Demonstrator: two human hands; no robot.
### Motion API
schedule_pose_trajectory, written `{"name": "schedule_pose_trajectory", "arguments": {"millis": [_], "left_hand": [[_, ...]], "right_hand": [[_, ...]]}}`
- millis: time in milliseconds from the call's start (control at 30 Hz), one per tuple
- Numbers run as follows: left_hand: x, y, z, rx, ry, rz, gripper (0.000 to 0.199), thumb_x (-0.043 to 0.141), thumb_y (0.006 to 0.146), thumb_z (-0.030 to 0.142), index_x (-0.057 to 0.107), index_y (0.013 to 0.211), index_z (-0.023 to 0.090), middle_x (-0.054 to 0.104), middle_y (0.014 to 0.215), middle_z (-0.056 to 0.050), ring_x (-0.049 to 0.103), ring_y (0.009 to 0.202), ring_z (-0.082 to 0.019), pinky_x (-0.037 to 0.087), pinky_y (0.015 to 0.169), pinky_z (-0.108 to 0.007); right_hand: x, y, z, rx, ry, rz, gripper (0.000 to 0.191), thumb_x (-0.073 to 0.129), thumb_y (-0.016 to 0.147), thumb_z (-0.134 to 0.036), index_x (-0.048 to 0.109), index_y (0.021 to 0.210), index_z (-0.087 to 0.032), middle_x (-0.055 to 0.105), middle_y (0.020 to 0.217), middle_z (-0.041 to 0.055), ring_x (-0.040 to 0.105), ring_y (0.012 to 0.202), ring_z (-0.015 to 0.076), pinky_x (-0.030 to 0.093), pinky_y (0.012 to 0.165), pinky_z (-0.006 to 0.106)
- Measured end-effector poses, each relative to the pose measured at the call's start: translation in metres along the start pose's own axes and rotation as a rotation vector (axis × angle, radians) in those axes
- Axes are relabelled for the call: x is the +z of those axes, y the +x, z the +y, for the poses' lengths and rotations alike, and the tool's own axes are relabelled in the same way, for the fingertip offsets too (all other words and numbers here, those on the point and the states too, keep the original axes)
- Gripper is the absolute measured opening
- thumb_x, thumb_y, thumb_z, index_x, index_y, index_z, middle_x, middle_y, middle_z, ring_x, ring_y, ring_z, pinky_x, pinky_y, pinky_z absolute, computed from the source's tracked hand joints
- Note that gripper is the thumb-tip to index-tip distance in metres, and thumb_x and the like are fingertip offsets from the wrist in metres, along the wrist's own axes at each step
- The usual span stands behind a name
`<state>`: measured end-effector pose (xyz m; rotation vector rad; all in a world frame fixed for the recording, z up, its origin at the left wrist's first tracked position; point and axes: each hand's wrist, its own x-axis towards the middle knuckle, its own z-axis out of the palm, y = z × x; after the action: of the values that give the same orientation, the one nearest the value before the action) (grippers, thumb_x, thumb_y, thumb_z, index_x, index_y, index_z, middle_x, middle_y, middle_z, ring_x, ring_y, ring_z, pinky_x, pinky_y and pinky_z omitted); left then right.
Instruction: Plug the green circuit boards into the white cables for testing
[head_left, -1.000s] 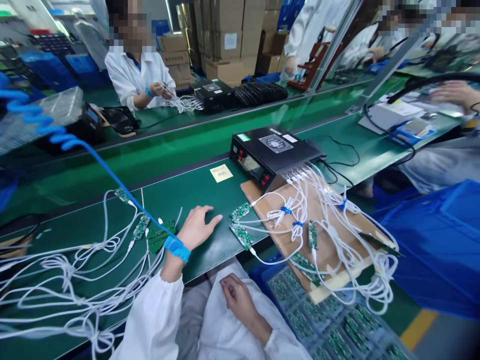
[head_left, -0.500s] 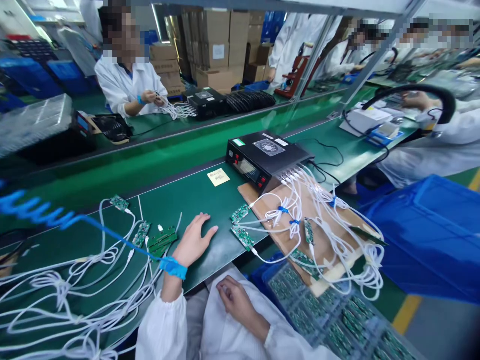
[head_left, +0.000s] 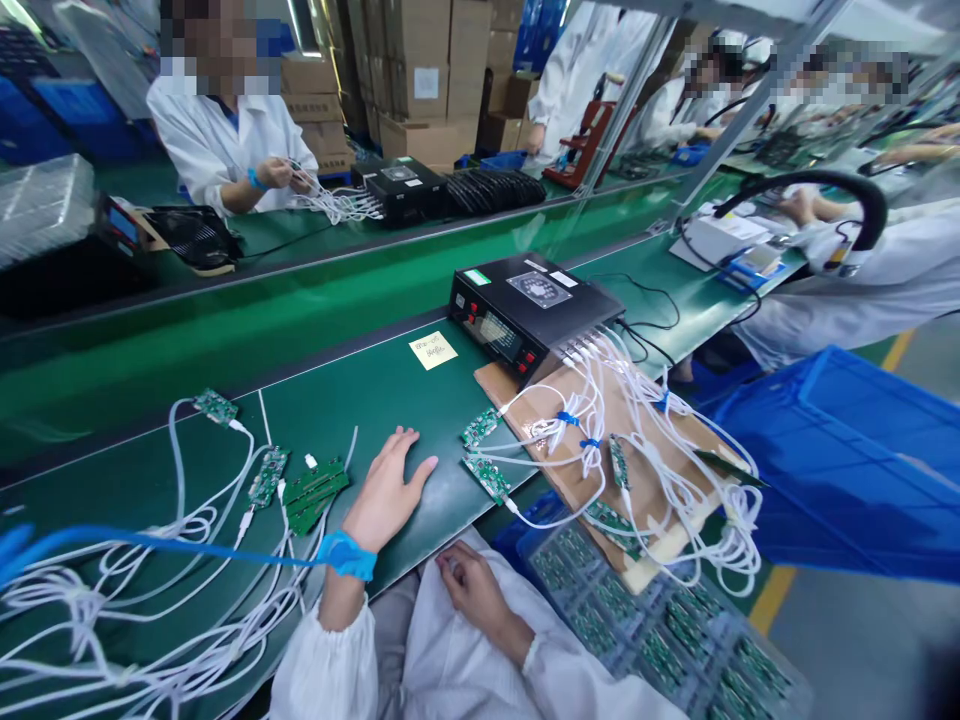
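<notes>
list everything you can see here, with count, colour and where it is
tester box: one, black, on the green bench past the left hand
yellow note: one, on the bench left of the tester box
circuit boards: several, green, on the bench either side of the left hand
white cables: many, running from the tester box over the cardboard sheet, more piled at bench left
cardboard sheet: one, brown, under the cables at right
tray of boards: one, clear, low right
blue crate: one, far right
co-worker: one, white coat, across the belt, handling cables
cartons: stacked, brown, behind
wrist strap: one, blue, on the left wrist
left hand: flat on the bench, empty
right hand: resting on the lap, empty
</notes>
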<state>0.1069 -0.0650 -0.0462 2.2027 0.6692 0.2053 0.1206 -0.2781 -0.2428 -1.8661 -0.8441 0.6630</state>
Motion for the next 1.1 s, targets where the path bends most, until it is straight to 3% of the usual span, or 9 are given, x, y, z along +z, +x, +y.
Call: {"name": "schedule_pose_trajectory", "arguments": {"millis": [233,367,467,767,967,1100], "left_hand": [[0.002,0.001,0.000,-0.039,-0.029,0.045,0.051,0.056,0.094,0.045,0.060,0.135,0.015,0.054,0.151,-0.016,0.045,0.148,-0.028,0.040,0.122,-0.047],[0.004,0.001,-0.001,-0.053,-0.047,0.070,0.051,0.055,0.095,0.046,0.061,0.135,0.014,0.054,0.151,-0.017,0.045,0.147,-0.030,0.040,0.121,-0.049],[0.005,0.000,0.000,-0.051,-0.030,0.068,0.054,0.055,0.094,0.049,0.060,0.136,0.015,0.053,0.153,-0.016,0.044,0.148,-0.029,0.039,0.122,-0.049],[0.004,-0.004,0.005,-0.011,0.036,0.062,0.053,0.057,0.094,0.049,0.059,0.136,0.017,0.054,0.152,-0.014,0.042,0.150,-0.027,0.034,0.126,-0.049],[0.003,-0.007,0.002,-0.029,-0.017,0.037,0.052,0.057,0.095,0.051,0.060,0.136,0.019,0.052,0.154,-0.012,0.038,0.152,-0.025,0.037,0.125,-0.045],[0.003,-0.008,0.003,0.019,0.028,0.049,0.049,0.058,0.095,0.048,0.061,0.134,0.018,0.053,0.153,-0.011,0.039,0.151,-0.023,0.033,0.127,-0.043]], "right_hand": [[-0.002,0.005,-0.003,0.011,0.002,0.032,0.029,0.049,0.101,-0.033,0.073,0.093,-0.019,0.070,0.096,0.0066,0.061,0.063,0.0135,0.050,0.060,0.026],[-0.016,0.010,-0.002,0.052,0.054,0.127,0.034,0.049,0.102,-0.042,0.072,0.091,-0.019,0.069,0.097,0.0088,0.066,0.071,0.0172,0.051,0.056,0.025],[-0.031,0.008,-0.002,0.088,0.078,0.210,0.037,0.049,0.102,-0.048,0.072,0.092,-0.020,0.068,0.095,0.0084,0.066,0.066,0.0175,0.050,0.050,0.026],[-0.056,-0.037,0.019,0.163,0.076,0.431,0.036,0.050,0.102,-0.048,0.071,0.097,-0.018,0.069,0.095,0.0109,0.065,0.062,0.0182,0.051,0.049,0.028],[-0.057,-0.030,0.026,0.103,-0.041,0.411,0.036,0.051,0.102,-0.046,0.071,0.093,-0.018,0.070,0.093,0.0102,0.059,0.055,0.0142,0.050,0.055,0.028],[-0.053,-0.014,0.021,0.077,-0.004,0.335,0.036,0.050,0.103,-0.046,0.070,0.095,-0.018,0.070,0.095,0.0107,0.063,0.062,0.0159,0.049,0.055,0.027]]}}
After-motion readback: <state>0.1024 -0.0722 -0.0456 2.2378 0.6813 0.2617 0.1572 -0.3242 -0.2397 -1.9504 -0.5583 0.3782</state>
